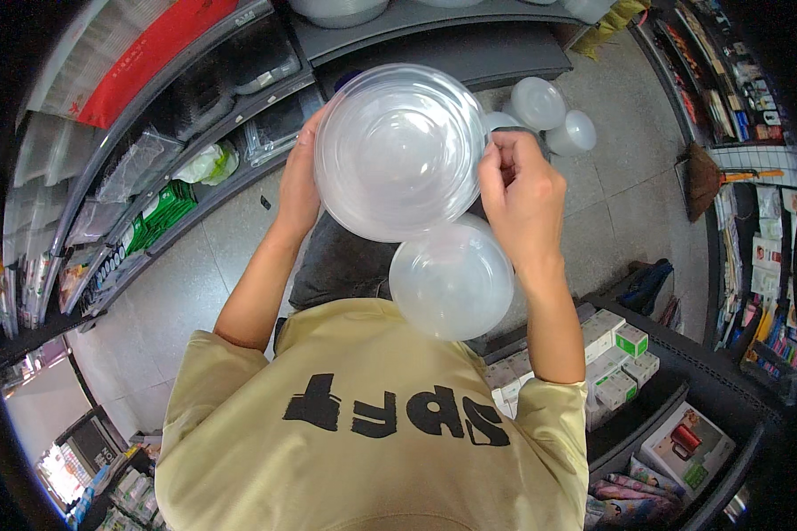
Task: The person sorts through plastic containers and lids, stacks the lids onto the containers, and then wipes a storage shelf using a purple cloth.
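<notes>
A stack of large translucent plastic bowls [402, 152] is held up before me, its round face towards the camera. Along the left side, my left hand [300, 172] grips the stack, with its fingers partly hidden behind. Thumb and fingertips of my right hand [523, 186] pinch at the right rim. Just below the bowls, near my lap, is a second, smaller translucent plastic container [451, 282]. The bowls hide its upper edge, and what supports it cannot be told.
Several translucent containers [538, 103] stand on the tiled floor [621, 179] at the upper right. A dark shelf unit [432, 56] holding plastic ware curves along the top and left. Boxed goods [614, 362] fill shelves at the lower right. A broom [701, 179] stands at the right.
</notes>
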A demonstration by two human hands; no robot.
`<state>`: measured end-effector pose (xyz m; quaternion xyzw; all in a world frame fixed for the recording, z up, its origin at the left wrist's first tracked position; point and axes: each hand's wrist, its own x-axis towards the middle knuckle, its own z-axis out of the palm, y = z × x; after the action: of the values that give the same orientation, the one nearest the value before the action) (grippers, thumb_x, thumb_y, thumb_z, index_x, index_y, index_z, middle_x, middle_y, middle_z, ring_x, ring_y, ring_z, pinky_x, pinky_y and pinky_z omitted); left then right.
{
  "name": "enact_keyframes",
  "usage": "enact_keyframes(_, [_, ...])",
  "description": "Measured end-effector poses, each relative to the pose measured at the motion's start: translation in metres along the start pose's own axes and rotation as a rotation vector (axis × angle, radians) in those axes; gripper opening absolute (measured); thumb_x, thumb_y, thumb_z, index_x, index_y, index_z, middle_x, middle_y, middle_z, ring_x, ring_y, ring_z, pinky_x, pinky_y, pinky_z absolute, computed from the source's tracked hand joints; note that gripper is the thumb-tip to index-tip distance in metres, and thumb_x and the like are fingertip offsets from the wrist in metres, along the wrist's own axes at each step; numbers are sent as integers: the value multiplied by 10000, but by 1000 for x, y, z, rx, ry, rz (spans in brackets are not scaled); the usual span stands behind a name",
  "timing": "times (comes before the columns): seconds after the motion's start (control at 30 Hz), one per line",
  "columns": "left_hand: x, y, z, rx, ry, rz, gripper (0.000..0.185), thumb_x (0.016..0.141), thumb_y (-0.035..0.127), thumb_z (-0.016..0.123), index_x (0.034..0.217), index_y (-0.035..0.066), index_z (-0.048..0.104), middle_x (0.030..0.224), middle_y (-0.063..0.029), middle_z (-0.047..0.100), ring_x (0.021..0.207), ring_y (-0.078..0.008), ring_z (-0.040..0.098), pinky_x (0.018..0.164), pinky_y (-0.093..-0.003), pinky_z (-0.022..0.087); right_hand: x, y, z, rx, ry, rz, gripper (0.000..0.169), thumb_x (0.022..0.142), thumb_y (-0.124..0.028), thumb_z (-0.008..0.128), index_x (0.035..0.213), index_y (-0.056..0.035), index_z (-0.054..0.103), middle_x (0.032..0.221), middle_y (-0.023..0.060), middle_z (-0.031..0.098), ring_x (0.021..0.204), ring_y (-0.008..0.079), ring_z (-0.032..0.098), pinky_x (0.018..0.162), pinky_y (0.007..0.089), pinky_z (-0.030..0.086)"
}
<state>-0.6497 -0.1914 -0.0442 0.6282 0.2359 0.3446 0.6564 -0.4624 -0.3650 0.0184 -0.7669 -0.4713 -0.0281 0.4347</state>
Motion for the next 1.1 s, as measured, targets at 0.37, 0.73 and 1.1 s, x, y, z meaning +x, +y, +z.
enact_keyframes(0.37, [3,7,-4,-22,15,-100,471,1023,170,441,1456,-8,488,1431,-115,561,1313,-185,516,1123,-312,365,32,-3,-37,375,341,85,109,924,-52,664,930,51,630,714,61,673,613,73,595,575,237,494])
enact_keyframes(0.73, [0,9,-12,138,10,19,430,1003,82,511,1423,-9,532,1414,-108,586,1282,-175,547,1099,-308,393,39,-19,-69,444,465,83,105,918,-41,673,940,53,633,735,30,664,630,50,587,570,219,482])
enact_keyframes(1.1, [-2,11,-13,185,82,-25,456,977,71,470,1417,2,568,1369,-112,626,1228,-171,580,1072,-291,407,34,-42,-81,295,577,-139,90,903,-10,687,918,41,614,657,28,644,564,34,552,508,214,446])
